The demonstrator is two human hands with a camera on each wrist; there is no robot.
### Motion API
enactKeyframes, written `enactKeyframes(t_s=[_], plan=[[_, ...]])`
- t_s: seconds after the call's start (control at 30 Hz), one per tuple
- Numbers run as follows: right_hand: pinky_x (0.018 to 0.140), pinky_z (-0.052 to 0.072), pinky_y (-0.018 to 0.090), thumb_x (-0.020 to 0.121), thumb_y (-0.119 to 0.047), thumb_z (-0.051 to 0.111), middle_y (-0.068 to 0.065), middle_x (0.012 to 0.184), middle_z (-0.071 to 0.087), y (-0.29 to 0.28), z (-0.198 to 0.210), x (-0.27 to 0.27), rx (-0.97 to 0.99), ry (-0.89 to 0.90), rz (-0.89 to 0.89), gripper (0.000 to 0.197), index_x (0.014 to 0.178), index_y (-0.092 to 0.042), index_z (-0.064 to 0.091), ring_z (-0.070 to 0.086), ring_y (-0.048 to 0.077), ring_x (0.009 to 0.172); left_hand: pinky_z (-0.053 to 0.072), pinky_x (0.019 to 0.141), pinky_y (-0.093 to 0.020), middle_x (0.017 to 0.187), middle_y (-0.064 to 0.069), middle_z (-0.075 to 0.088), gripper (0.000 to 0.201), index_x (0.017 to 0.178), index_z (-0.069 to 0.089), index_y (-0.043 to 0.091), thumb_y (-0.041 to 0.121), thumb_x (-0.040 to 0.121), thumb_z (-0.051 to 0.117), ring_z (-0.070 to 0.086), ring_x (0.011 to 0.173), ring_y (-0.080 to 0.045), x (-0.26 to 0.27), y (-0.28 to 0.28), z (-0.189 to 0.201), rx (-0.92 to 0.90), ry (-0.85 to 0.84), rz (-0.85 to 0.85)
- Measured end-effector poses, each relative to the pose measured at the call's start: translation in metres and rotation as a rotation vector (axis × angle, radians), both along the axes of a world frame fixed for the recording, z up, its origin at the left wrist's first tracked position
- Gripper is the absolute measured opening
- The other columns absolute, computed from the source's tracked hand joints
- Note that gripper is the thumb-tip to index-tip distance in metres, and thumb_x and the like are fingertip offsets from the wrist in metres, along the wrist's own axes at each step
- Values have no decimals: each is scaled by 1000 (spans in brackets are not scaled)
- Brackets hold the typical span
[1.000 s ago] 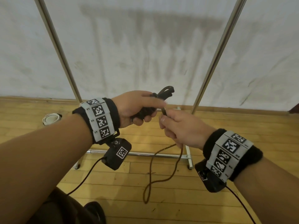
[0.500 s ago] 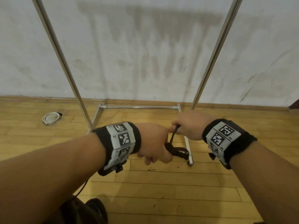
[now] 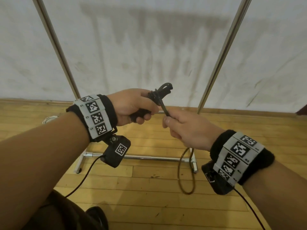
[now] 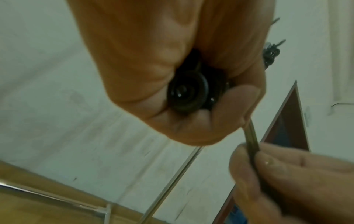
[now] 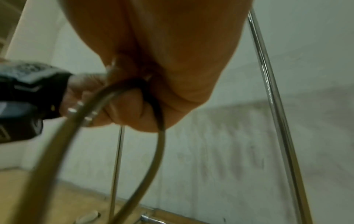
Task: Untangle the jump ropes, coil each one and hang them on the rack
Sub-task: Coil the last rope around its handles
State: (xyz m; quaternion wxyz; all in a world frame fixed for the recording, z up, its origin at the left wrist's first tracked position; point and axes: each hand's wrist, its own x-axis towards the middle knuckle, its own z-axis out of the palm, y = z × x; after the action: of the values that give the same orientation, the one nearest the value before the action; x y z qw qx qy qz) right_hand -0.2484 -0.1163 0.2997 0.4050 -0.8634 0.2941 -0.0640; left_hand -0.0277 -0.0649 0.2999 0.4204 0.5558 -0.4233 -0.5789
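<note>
My left hand [image 3: 134, 110] grips the black handles of a dark jump rope [image 3: 160, 93], with rope turns wound round them just above the fist. In the left wrist view the round handle end [image 4: 188, 94] shows inside the curled fingers. My right hand [image 3: 184, 128] pinches the rope strand [image 3: 165, 109] a little to the right of the wrap. A loose loop [image 3: 186, 173] hangs below that hand toward the floor, and it appears again as a loop [image 5: 159, 136] in the right wrist view. The metal rack [image 3: 221, 52] stands behind both hands.
The rack's two slanted chrome posts [image 3: 54, 45] rise against a white wall, and its base bar [image 3: 149, 157] lies on the wooden floor. A white coiled object [image 3: 48, 119] lies on the floor at the left. My dark shoe [image 3: 98, 216] shows at the bottom.
Both hands rose from low near the floor back to chest height. The left hand turned the handles upward, and the right hand carried the strand round and now holds it on the right.
</note>
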Motion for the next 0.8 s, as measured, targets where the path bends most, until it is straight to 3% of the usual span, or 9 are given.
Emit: enactKeyframes(t_s=[0.03, 0.1, 0.17, 0.27, 0.37, 0.47, 0.57, 0.7, 0.8], plan=[[47, 39, 23, 110, -33, 39, -5, 63, 48, -2, -2, -2, 47, 14, 2, 29, 102, -16, 61, 41, 5, 48, 43, 38, -20, 75, -5, 61, 33, 112, 63, 7, 15, 84, 78, 55, 55, -14, 0, 2, 2, -8, 37, -40], [49, 44, 26, 110, -34, 40, -2, 65, 48, -4, -5, -5, 138, 22, 5, 33, 100, -11, 61, 44, 9, 52, 40, 36, -20, 74, -6, 60, 41, 110, 64, 10, 36, 83, 82, 53, 52, -14, -6, 5, 7, -18, 67, -83], [57, 52, 30, 109, -34, 42, 1, 65, 51, -7, -7, -6, 188, 20, 38, 32, 97, -10, 60, 49, 15, 56, 38, 35, -21, 72, -7, 60, 49, 108, 66, 11, 50, 82, 78, 51, 49, -16, -14, 7, 11, -40, 20, -78], [81, 55, 35, 107, -37, 47, 2, 70, 69, -13, -8, -10, 111, 110, 118, 28, 95, -16, 63, 66, 16, 67, 42, 39, -23, 73, -9, 63, 34, 104, 70, 13, 45, 91, 71, 55, 50, -19, -24, 13, 15, -69, -127, -185], [90, 54, 32, 101, -33, 59, -4, 85, 75, -21, -14, -14, -42, 316, 177, 11, 94, -30, 67, 68, 7, 82, 50, 46, -27, 75, -6, 70, 24, 98, 72, 19, 44, 96, 70, 62, 55, -20, -41, 23, 13, 10, -400, -465], [78, 54, 31, 99, -37, 61, -8, 87, 70, -23, -19, -9, -331, 563, 203, 9, 97, -32, 68, 64, 12, 84, 56, 52, -22, 75, 1, 77, 24, 99, 68, 23, 46, 97, 70, 69, 56, -13, -67, 26, -4, 130, -785, -593], [61, 44, 27, 99, -48, 59, -6, 80, 64, -22, -14, 1, -538, 612, 176, 25, 89, -26, 67, 58, 12, 72, 57, 52, -21, 85, -2, 80, 36, 116, 63, 18, 48, 96, 68, 77, 68, -18, -81, 25, -23, 221, -1036, -562], [54, 44, 29, 101, -38, 53, -1, 75, 61, -12, 4, 11, -730, 546, 127, 28, 88, -19, 69, 58, 15, 67, 57, 49, -23, 89, -4, 77, 28, 122, 57, 23, 40, 102, 63, 74, 64, -18, -69, 15, -27, 233, -1053, -361], [54, 43, 29, 105, -28, 45, -1, 78, 58, -2, 11, 16, -699, 481, 97, 24, 99, -18, 66, 58, 16, 68, 61, 52, -29, 93, -6, 75, 16, 116, 62, 25, 34, 103, 57, 76, 69, -23, -53, 5, -25, 154, -968, -169]])
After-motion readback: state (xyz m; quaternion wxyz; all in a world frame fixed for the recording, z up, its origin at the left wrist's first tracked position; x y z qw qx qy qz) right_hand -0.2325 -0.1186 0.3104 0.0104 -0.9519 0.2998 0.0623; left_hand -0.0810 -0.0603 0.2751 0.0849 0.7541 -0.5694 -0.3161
